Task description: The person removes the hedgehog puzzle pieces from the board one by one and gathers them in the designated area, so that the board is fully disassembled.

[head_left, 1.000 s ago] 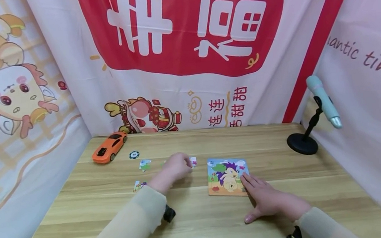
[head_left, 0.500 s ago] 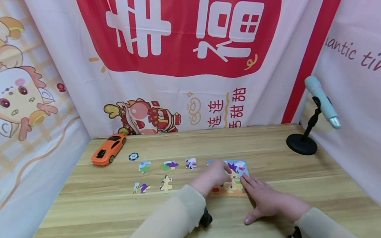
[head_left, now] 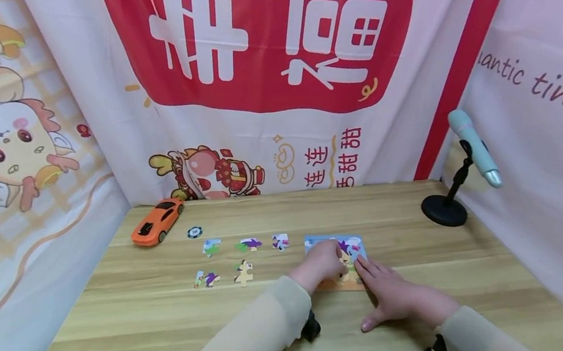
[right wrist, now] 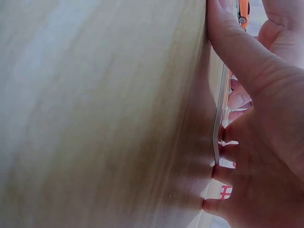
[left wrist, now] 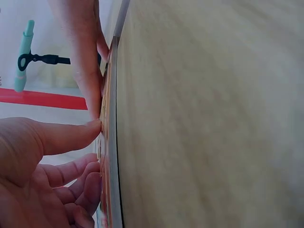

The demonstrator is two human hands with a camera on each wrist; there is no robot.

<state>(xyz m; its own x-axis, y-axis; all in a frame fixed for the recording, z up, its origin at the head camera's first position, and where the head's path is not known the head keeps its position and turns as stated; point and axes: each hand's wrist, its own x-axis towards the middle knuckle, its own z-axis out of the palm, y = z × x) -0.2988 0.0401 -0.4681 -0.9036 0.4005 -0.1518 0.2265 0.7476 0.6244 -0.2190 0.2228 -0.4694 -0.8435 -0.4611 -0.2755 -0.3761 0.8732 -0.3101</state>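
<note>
A square hedgehog jigsaw board [head_left: 354, 243] lies on the table, partly covered by both hands. My left hand [head_left: 322, 264] is over its left half. In the left wrist view the thumb and bent fingers of that hand touch the board's surface, with a gap between them and no loose piece visible there. My right hand [head_left: 394, 292] lies with its fingers on the board's right edge and its thumb spread out on the table. Left of the board, several loose puzzle pieces lie in two rows, among them a purple-and-blue piece [head_left: 280, 242] and a cream piece [head_left: 243, 272].
An orange toy car [head_left: 158, 223] stands at the table's back left, with a round chip [head_left: 195, 232] beside it. A teal microphone [head_left: 474, 149] on a black stand [head_left: 444, 211] is at the back right. Printed cloths hang behind and at both sides.
My left hand has left the loose pieces and moved right onto the board, uncovering the purple-and-blue piece and the cream piece. My right hand keeps its place.
</note>
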